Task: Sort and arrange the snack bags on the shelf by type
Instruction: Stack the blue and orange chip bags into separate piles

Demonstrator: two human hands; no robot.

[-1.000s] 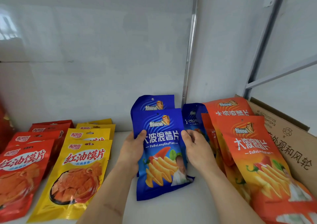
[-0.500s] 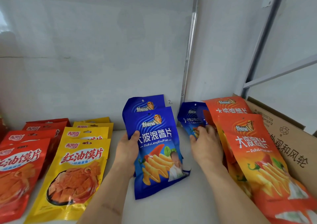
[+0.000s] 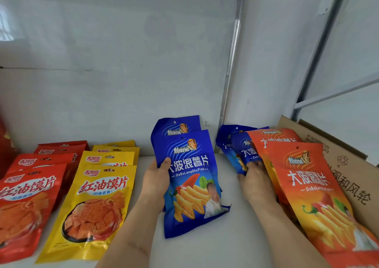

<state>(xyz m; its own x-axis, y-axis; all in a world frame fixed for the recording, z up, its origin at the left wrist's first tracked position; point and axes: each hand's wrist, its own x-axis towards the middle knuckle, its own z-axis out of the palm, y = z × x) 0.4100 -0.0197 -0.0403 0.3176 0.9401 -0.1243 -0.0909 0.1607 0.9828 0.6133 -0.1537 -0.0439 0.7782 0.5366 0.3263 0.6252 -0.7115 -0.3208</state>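
While the left hand [image 3: 155,183] grips the front blue snack bag [image 3: 190,181] along its left edge, thumb curled over the printed face and fingers hidden behind, a second blue bag [image 3: 178,127] stands just behind it, top edge showing above. Both are propped up on the white shelf [image 3: 235,237], the front one tilted back. The right hand [image 3: 256,182] lies palm down, fingertips reaching under the lower edge of two more blue bags [image 3: 241,148]; whether it has actually pinched them cannot be told, since the fingertips are hidden. Just right of that hand, touching it, orange bags [image 3: 307,185] overlap in a row, and beyond them sits a cardboard box [image 3: 348,165]. Left of the left hand, well apart, yellow bags [image 3: 98,202] lie in an overlapping column, with red bags [image 3: 26,202] beside them farther left.
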